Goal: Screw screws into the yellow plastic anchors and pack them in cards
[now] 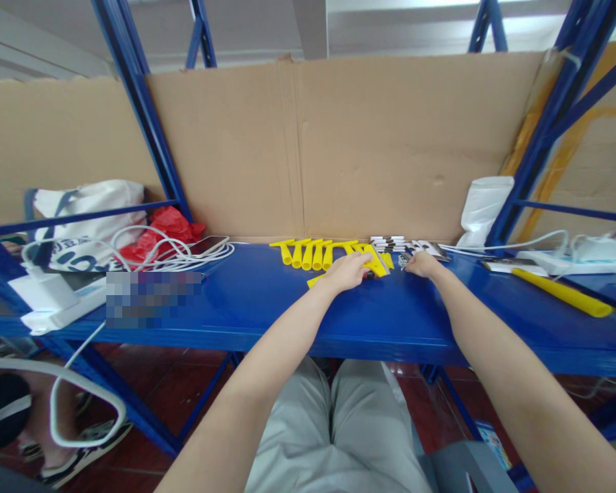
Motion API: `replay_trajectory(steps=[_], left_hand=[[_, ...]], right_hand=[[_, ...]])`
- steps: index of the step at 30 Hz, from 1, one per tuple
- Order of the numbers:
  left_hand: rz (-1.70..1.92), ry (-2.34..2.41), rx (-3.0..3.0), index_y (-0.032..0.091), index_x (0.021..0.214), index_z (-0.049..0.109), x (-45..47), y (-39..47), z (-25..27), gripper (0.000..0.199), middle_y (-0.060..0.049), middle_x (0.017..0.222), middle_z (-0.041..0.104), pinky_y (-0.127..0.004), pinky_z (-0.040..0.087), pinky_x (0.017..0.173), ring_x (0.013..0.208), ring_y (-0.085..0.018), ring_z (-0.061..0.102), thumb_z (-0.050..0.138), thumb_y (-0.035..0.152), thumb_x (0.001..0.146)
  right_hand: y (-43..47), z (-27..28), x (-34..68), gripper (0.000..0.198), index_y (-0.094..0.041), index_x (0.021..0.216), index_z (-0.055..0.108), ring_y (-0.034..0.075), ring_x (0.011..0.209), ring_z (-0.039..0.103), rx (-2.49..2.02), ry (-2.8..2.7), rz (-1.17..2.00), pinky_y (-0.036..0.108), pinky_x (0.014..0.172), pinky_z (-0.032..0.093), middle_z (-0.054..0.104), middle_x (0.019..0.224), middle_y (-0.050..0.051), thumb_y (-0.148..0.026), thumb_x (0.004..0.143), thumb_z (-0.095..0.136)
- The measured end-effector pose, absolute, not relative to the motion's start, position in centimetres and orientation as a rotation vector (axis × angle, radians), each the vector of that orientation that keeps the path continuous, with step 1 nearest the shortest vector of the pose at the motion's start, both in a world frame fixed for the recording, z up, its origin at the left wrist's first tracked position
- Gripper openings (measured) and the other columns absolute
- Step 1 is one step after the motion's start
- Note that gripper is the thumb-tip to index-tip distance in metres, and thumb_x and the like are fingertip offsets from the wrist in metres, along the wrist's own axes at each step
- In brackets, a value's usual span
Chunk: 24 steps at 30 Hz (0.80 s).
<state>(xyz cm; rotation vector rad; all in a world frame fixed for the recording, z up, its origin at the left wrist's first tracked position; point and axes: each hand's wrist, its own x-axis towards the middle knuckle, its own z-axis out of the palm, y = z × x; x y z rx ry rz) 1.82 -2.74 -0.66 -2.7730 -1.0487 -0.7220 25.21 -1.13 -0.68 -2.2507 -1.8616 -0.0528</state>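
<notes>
My left hand (345, 272) is closed on a yellow scraper (377, 263), whose wide flat end points up and to the right. Beneath that hand, the end of another yellow piece (314, 281) sticks out on the blue shelf (256, 301). My right hand (423, 264) is at a small pile of shiny metal bits (403, 260), likely screws. Its fingertips are pinched together, and whatever they hold is too small to make out. Several yellow T-shaped scrapers (308, 255) stand in a row along the back, left of my hands.
Behind the scrapers are black-and-white packets (388, 244) and a cardboard wall (369, 144). On the right lie a long yellow handle (562, 292) and a power strip (575, 260). Cables (184, 253), a red bag (168, 229) and a white charger (45, 291) crowd the left. Someone's leg (51, 411) shows below.
</notes>
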Motion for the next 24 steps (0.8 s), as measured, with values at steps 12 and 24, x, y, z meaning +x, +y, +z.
replay_trajectory(steps=[12, 24], left_hand=[[-0.721, -0.992, -2.785, 0.019, 0.115, 0.060, 1.9, -2.7, -0.8, 0.029, -0.008, 0.119, 0.064, -0.034, 0.046, 0.095, 0.111, -0.021, 0.057, 0.051, 0.020, 0.087], [-0.673, -0.909, -2.798, 0.020, 0.113, 0.062, 2.1, -2.8, -0.7, 0.028, -0.006, 0.117, 0.064, -0.032, 0.047, 0.092, 0.110, -0.020, 0.058, 0.050, 0.021, 0.089]], right_hand=[[-1.8, 0.4, 22.8, 0.016, -0.013, 0.072, 0.069, 0.017, 0.069, 0.063, -1.746, -1.544, 0.194, 0.023, 0.064, 0.047, 0.067, 0.067, 0.004, -0.019, 0.072, 0.054], [-2.7, 0.8, 19.3, 0.009, -0.016, 0.067, 0.065, 0.014, 0.077, 0.061, -1.406, -1.568, 0.465, 0.025, 0.078, 0.046, 0.070, 0.078, 0.003, -0.020, 0.071, 0.058]])
